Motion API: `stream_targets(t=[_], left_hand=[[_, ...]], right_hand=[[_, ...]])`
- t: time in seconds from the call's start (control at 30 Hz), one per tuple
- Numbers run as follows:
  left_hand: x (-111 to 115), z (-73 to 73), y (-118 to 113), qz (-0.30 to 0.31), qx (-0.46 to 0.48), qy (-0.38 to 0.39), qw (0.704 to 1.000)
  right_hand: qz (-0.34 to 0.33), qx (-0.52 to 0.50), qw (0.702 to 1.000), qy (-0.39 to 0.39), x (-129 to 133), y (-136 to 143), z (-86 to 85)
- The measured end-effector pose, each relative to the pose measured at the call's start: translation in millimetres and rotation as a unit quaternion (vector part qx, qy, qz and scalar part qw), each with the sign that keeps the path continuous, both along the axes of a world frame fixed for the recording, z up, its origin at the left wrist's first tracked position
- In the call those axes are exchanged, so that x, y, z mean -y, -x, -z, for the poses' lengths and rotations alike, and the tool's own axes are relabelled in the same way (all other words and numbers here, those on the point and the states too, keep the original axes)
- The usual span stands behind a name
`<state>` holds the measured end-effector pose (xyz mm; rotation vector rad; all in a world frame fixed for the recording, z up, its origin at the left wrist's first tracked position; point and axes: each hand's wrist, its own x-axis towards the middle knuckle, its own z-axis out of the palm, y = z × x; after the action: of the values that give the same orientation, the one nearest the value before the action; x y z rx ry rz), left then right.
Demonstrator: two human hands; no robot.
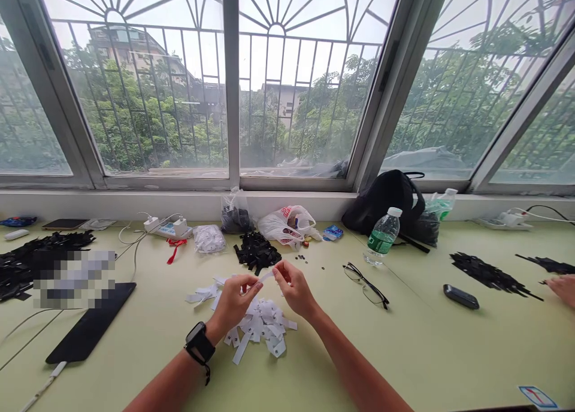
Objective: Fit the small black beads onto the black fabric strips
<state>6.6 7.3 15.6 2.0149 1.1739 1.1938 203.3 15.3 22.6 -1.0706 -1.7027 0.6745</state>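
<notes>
Between my two hands a short white strip (266, 276) is stretched, one end pinched by each. My left hand (237, 298), with a black watch (200, 342) on its wrist, closes thumb and fingers on the left end. The right end sits in the fingertips of my right hand (293, 286). Just below lies a loose pile of white strips (263, 325), some with small dark marks or pieces on them. More white strips (204, 293) lie left of it, partly behind my left hand. Beyond my hands is a heap of black strips (256, 251).
A bottle (383, 237), eyeglasses (366, 285) and a black case (460, 296) lie to the right. At the back are a black bag (381, 202), a plastic bag (287, 225) and a power strip (168, 229). Another person's hand (561, 289) shows at the right edge.
</notes>
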Motion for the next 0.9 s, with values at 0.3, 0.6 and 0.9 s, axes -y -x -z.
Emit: stream_targets(t=[0.3,0.6,0.9], left_hand=[[3.1,-3.7,-1.7,0.017,0.017,0.023,0.999],[5.6,-7.4,-2.2,0.0,0.012,0.008,1.0],[12.2,-6.5,-4.7,-0.008,-0.043,-0.048,0.998]], right_hand=[[0.055,0.019,0.998,-0.02,-3.3,-3.0,1.0],[0.06,0.136,0.981,-0.125,10.5,3.1,-0.3],[0.05,0.346,0.908,-0.229,17.2,18.6,11.7]])
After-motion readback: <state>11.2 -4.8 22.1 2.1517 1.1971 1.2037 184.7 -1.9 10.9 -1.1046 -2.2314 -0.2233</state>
